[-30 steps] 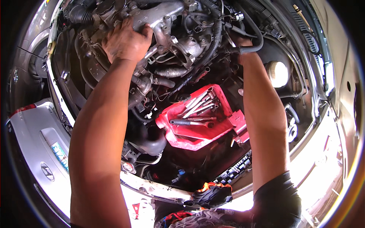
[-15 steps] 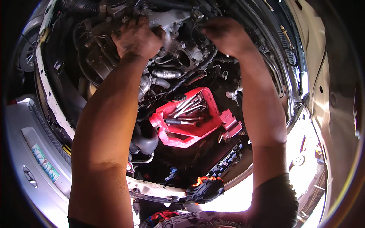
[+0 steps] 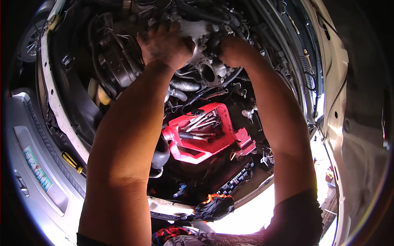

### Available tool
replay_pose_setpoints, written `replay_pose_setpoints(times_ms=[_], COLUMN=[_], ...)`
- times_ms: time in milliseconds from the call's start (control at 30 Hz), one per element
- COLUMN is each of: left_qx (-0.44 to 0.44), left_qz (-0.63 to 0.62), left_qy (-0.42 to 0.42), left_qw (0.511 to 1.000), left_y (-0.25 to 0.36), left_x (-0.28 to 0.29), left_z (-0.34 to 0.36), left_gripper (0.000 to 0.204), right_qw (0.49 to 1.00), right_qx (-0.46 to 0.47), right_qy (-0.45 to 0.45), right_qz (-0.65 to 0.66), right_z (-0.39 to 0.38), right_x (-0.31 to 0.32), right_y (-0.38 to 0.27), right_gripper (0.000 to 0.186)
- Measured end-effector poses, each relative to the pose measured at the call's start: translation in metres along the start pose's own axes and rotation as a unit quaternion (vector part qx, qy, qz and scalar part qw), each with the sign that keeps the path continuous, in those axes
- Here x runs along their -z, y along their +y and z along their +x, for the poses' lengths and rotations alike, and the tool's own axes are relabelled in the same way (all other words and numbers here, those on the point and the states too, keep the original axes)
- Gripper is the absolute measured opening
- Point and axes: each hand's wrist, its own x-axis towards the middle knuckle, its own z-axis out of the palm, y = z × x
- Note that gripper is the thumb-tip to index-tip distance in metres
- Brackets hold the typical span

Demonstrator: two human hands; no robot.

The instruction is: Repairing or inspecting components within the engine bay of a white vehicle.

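Note:
My left hand [image 3: 166,48] lies over the upper engine beside the grey metal intake manifold [image 3: 196,30], its fingers spread. Just right of the manifold, my right hand [image 3: 236,52] has its fingers curled in among engine parts; what they hold is hidden. Below and between my hands is the round open throttle body [image 3: 207,72], with a corrugated metal hose [image 3: 184,85] to its lower left. Farther down, between my forearms, a red cut-open plastic container [image 3: 193,151] holds several wrenches and sockets [image 3: 201,123].
A yellow-handled tool [image 3: 72,162] rests at the left edge of the engine bay. Black-and-orange gloves [image 3: 214,207] lie on the front edge. A silver car's rear [image 3: 57,201] stands close at left. The beige body edge [image 3: 334,102] runs along the right side.
My right hand has come from deep at the far right up and leftward to beside the manifold. My left hand stays on the engine. The whole view has shifted.

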Motion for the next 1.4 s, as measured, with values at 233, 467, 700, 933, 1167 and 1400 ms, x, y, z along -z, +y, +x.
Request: replay_pose_setpoints(times_ms=[233,467,700,933,1167,1400], left_qx=[-0.001,-0.006,0.001,-0.014,0.003,-0.006], left_qz=[-0.001,-0.013,-0.009,-0.026,-0.006,-0.025], left_qy=[-0.011,0.002,0.006,0.027,0.006,-0.012], left_qw=[1.0,1.0,1.0,0.999,1.0,1.0], left_y=[0.001,0.001,-0.005,0.007,-0.004,0.007], left_x=[0.002,0.0,-0.002,-0.007,-0.004,0.001], left_z=[0.001,0.001,-0.001,-0.001,0.001,0.0], left_gripper=[0.068,0.065,0.066,0.066,0.066,0.069], right_qw=[1.0,0.999,0.989,0.998,0.992,0.997], right_qx=[-0.011,-0.037,-0.112,0.053,-0.122,0.057], right_qy=[-0.022,-0.02,-0.098,0.008,0.013,0.021], right_qz=[-0.002,-0.014,0.013,-0.026,0.018,0.042], right_z=[0.018,0.013,-0.001,-0.002,-0.002,-0.01], right_x=[-0.035,-0.028,0.019,-0.009,0.009,0.002], right_y=[0.017,0.007,-0.038,0.015,-0.038,0.018], right_gripper=[0.034,0.037,0.037,0.026,0.026,0.024])
